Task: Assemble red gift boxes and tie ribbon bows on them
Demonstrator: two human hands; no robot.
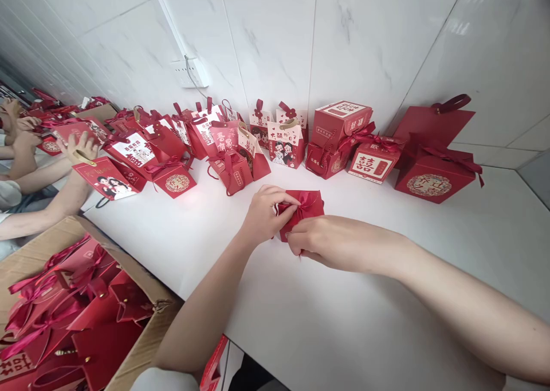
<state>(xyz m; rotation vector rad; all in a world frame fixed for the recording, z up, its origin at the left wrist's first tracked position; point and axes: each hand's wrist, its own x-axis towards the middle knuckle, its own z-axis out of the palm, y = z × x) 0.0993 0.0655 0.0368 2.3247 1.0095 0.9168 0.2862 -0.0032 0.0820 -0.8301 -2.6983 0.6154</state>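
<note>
Thumb and forefinger of the left hand (pixel 268 213) come together on a glossy dark-red ribbon bow (pixel 306 201), pinching it near its left loop as I read the head view. With the right hand (pixel 315 241) I have the fingers curled in against the front of the box; a bit of red pokes out below them, but I cannot tell whether they grip a ribbon tail or only rest there.

Between both hands sits a small red folded-card gift box (pixel 294 218), standing on the smooth white tabletop (pixel 369 311), just in front of a row of printed red boxes along the tiled wall (pixel 275 42).

I judge it very light, so any tug on the ribbon could drag or tip it across that smooth surface. Its card should be stiff along the folds yet easy to dent mid-panel, so I would steady it low on the side edges and corners, pressing gently. The ribbon looks soft, limp and slippery; I would take it close to the knot with fingertip pressure, since a pull on one loop alone may loosen the bow or skew it.
</note>
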